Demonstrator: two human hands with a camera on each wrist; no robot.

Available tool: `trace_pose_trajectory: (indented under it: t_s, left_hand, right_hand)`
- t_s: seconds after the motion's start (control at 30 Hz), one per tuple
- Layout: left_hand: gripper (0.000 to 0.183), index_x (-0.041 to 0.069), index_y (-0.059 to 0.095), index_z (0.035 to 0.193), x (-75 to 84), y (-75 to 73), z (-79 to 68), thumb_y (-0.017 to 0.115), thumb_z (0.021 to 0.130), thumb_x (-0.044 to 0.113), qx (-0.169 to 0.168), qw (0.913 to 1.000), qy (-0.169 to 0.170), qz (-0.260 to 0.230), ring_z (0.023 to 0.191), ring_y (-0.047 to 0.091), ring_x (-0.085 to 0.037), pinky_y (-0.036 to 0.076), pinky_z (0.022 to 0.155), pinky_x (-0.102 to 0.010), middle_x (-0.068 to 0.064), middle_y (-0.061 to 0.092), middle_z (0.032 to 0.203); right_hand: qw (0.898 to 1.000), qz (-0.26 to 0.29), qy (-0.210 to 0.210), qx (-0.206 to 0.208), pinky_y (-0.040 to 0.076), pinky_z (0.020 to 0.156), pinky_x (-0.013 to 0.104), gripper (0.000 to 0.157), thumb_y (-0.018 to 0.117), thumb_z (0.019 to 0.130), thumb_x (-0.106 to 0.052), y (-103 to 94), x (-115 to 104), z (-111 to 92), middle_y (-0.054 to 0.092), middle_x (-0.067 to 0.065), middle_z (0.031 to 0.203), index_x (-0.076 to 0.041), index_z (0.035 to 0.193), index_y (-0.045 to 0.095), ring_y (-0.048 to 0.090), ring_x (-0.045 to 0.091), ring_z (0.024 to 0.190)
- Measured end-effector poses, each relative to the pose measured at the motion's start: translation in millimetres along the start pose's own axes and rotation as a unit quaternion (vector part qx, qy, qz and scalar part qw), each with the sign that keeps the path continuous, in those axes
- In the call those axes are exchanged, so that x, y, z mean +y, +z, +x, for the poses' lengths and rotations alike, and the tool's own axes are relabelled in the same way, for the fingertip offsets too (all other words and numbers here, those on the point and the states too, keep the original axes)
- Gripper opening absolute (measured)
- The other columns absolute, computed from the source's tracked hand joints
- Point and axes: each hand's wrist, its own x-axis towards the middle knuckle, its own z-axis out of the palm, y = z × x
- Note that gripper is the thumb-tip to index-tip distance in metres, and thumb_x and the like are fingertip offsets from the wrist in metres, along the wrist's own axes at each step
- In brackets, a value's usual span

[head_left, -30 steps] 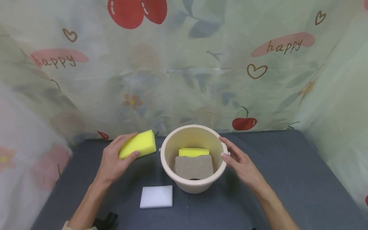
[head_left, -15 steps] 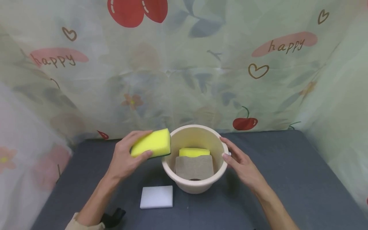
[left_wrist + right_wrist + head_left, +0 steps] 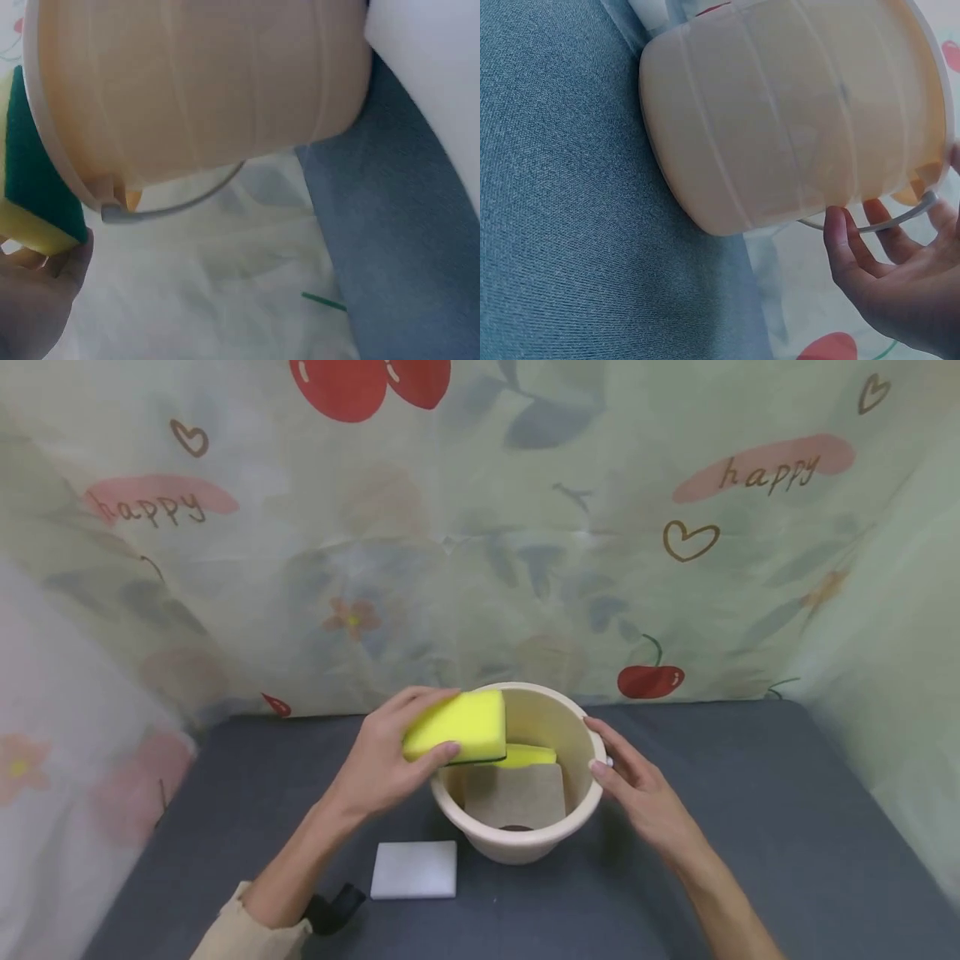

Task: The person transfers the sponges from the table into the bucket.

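Observation:
My left hand [image 3: 385,757] grips a yellow sponge [image 3: 461,727] with a dark green scouring layer underneath. The sponge hangs over the left rim of a cream bucket [image 3: 517,843]; in the left wrist view its green side [image 3: 37,169] faces the rim. My right hand [image 3: 637,785] holds the bucket's right rim, and in the right wrist view its fingers [image 3: 844,244] are bent near the wall and wire handle [image 3: 892,220]. Inside the bucket lie another yellow sponge [image 3: 531,756] and a grey-brown flat piece [image 3: 516,795], with something dark brown partly showing below it.
A white rectangular pad [image 3: 414,870] lies on the dark grey table [image 3: 750,827], front left of the bucket. A patterned curtain [image 3: 450,568] hangs close behind the bucket and along both sides. A black strap [image 3: 333,908] hangs by the left wrist.
My left hand has carried the yellow sponge rightward, from beside the bucket to over its left rim. My right hand has stayed at the right rim. The head view has shifted slightly.

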Motion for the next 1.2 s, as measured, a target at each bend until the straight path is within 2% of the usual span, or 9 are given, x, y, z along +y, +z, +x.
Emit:
trace_pose_trajectory:
  t_s: [0.13, 0.23, 0.33, 0.5, 0.67, 0.87, 1.2]
  left_hand:
    - [0.06, 0.027, 0.06, 0.137, 4.4, 8.1, 9.3, 0.076, 0.084, 0.05, -0.018, 0.9998, -0.002, 0.007, 0.1, 0.055, -0.011, 0.048, 0.072, -0.031, 0.009, 0.058, 0.128]
    - [0.061, 0.028, 0.064, 0.133, 6.5, 13.2, 14.8, 0.079, 0.079, 0.053, -0.019, 0.9996, -0.001, 0.021, 0.109, 0.053, -0.01, 0.048, 0.076, -0.032, 0.01, 0.061, 0.124]
    - [0.06, 0.027, 0.066, 0.13, 8.0, 18.4, 20.4, 0.081, 0.077, 0.053, -0.019, 0.9993, 0.004, 0.032, 0.109, 0.051, -0.01, 0.047, 0.077, -0.032, 0.01, 0.063, 0.121]
    - [0.06, 0.027, 0.066, 0.13, 12.5, 26.3, 27.9, 0.08, 0.078, 0.052, -0.046, 0.9984, -0.004, 0.033, 0.109, 0.053, -0.011, 0.048, 0.08, -0.032, 0.008, 0.063, 0.122]
    - [0.058, 0.027, 0.066, 0.131, 16.0, 32.0, 30.3, 0.08, 0.08, 0.05, -0.063, 0.9972, -0.016, 0.038, 0.109, 0.056, -0.013, 0.048, 0.082, -0.032, 0.006, 0.063, 0.124]
    - [0.058, 0.027, 0.067, 0.129, 17.2, 35.8, 33.0, 0.08, 0.079, 0.051, -0.065, 0.9966, -0.014, 0.049, 0.111, 0.057, -0.013, 0.049, 0.085, -0.032, 0.004, 0.063, 0.125]
    - [0.057, 0.026, 0.067, 0.129, 15.2, 38.5, 37.3, 0.078, 0.08, 0.052, -0.077, 0.9954, -0.01, 0.057, 0.117, 0.055, -0.015, 0.048, 0.089, -0.033, 0.004, 0.063, 0.128]
  right_hand:
    - [1.0, -0.005, 0.004, 0.006, 0.049, 0.09, 0.021, 0.057, 0.058, 0.102, -0.028, -0.1, 0, -2, 0.037, 0.008, 0.154, -0.029, 0.154, 0.036, 0.044, 0.027, 0.132]
    - [1.0, -0.011, 0.009, 0.007, 0.05, 0.092, 0.025, 0.057, 0.058, 0.102, -0.031, 0.7, 0, -2, 0.036, 0.007, 0.155, -0.029, 0.155, 0.036, 0.044, 0.028, 0.133]
    - [1.0, -0.015, 0.016, 0.009, 0.05, 0.094, 0.029, 0.058, 0.058, 0.102, -0.033, 1.2, -1, -2, 0.036, 0.007, 0.156, -0.03, 0.155, 0.035, 0.043, 0.028, 0.133]
    - [0.999, -0.021, 0.02, 0.017, 0.049, 0.092, 0.028, 0.058, 0.057, 0.102, -0.034, 0.2, -1, -3, 0.038, 0.008, 0.153, -0.031, 0.155, 0.035, 0.046, 0.029, 0.13]
    - [0.999, -0.025, 0.028, 0.02, 0.049, 0.093, 0.035, 0.059, 0.058, 0.101, -0.036, 0.8, -2, -4, 0.037, 0.009, 0.154, -0.031, 0.155, 0.034, 0.045, 0.03, 0.13]
    - [0.999, -0.024, 0.036, 0.018, 0.048, 0.095, 0.041, 0.058, 0.058, 0.1, -0.039, 1.6, -4, -3, 0.037, 0.007, 0.154, -0.034, 0.154, 0.035, 0.045, 0.03, 0.131]
    - [0.999, -0.029, 0.032, 0.014, 0.049, 0.094, 0.038, 0.059, 0.058, 0.101, -0.037, 3.1, -4, -1, 0.037, 0.008, 0.153, -0.034, 0.154, 0.034, 0.046, 0.03, 0.129]
